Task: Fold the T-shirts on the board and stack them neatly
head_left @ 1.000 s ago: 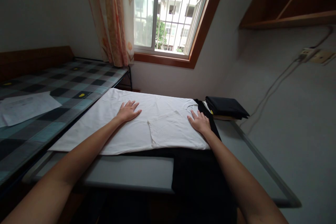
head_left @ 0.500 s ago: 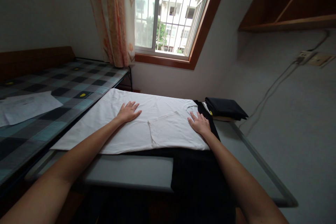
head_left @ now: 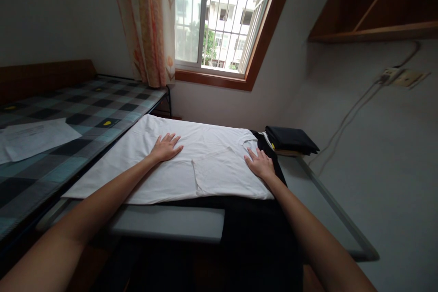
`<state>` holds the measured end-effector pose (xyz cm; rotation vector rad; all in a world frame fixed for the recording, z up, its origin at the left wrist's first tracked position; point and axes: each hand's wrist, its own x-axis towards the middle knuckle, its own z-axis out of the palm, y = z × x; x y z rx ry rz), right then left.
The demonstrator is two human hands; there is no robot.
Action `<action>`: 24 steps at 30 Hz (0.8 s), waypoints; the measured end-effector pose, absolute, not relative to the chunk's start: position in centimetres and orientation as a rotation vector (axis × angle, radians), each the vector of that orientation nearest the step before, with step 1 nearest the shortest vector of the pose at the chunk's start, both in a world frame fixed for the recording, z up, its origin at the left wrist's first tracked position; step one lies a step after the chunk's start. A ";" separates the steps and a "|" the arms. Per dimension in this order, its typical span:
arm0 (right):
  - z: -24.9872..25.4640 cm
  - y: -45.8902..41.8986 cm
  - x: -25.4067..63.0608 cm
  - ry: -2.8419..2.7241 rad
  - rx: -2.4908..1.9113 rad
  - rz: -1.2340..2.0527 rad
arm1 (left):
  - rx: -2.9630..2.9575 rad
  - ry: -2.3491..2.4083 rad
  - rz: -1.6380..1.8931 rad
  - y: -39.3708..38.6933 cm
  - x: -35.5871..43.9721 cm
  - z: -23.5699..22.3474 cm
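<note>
White T-shirt (head_left: 191, 133) lay spread over the table (head_left: 167, 224), broad end to the left just beside the checked bed (head_left: 119, 100), collar (head_left: 251, 138) at the right far corner. Progress, judged from the layout: spreading out looked mostly done, and a folded flap (head_left: 219, 171) sat turned in on top at the near right, probably a sleeve; no second flap showed on the far half, body not doubled over, so most of the folding looked undone. Soft creases remained, mainly on the left part and around the flap. Left hand (head_left: 166, 148) was palm down on the middle-left of the shirt, fingers well spread and nearly straight, pressing lightly by the look of it, nothing gripped. Right hand (head_left: 262, 163) was palm down at the right end, just near of the collar, fingers open but a bit closer together and slightly bent, touching the fabric; no pinch visible, though undersides were hidden, so could not tell about cloth tucked under the palm. Black cloth (head_left: 255, 226) lay under the shirt's right part, showing past its right end and hanging over the near table edge; dark bundle (head_left: 290, 140) sat far right, apart from both hands
</note>
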<state>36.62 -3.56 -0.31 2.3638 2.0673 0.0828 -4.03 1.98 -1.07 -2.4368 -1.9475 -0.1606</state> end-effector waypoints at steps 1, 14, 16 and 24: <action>-0.3 -3.8 36.6 2.067 2.361 0.082 | -2.438 -1.948 -0.159 1.8 -4.0 -1.1; -0.9 -6.5 36.6 2.077 2.370 0.128 | -2.449 -1.931 -0.162 -0.9 -4.3 -0.9; -0.7 -7.0 36.4 2.068 2.371 0.124 | -2.448 -1.922 -0.162 -1.2 -4.4 -0.9; -0.4 -8.1 36.2 2.065 2.343 0.122 | -2.445 -1.913 -0.181 -2.0 -4.5 -1.1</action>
